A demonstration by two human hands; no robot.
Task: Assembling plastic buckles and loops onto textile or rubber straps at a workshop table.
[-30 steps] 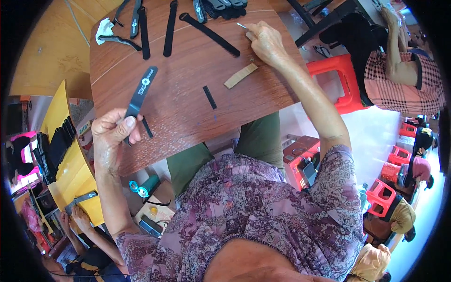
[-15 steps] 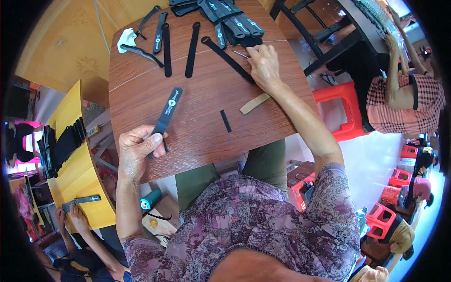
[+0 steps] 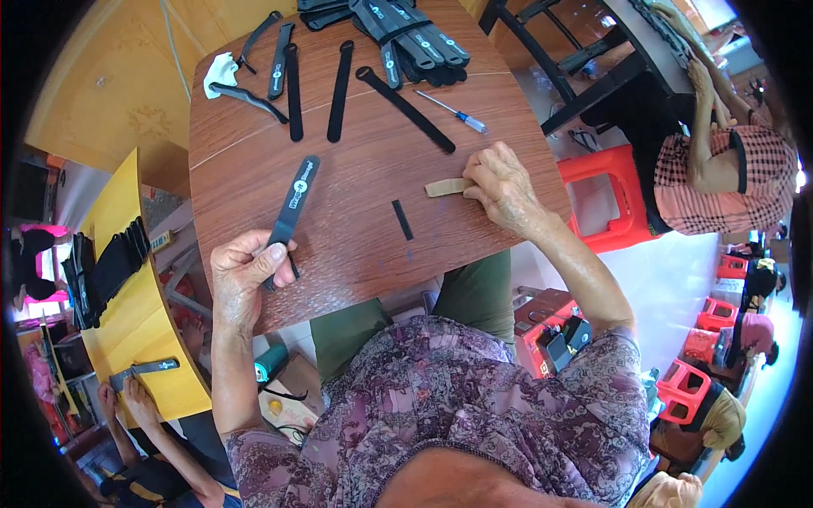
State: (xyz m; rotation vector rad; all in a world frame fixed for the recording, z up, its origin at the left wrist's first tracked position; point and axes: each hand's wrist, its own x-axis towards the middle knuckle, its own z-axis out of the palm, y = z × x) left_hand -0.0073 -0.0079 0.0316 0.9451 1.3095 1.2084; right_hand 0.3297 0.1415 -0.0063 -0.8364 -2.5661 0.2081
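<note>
My left hand is closed around the lower end of a dark grey strap with white print, held tilted above the near left of the table. At the right, the fingers of my right hand pinch one end of a flat tan strip. Just beyond that hand lies a small screwdriver with a blue handle. Between my hands a short black strip rests on the wood. Farther off are loose black straps with a ring-shaped end.
A bundle of grey straps lies at the table's far edge. Far left are a white cloth and more straps. A red stool stands right of the brown table. Another person's hands work at a yellow table on the left.
My right hand has put down the screwdriver, moved nearer and taken hold of the tan strip, which is now turned more level. My left hand still holds the grey strap.
</note>
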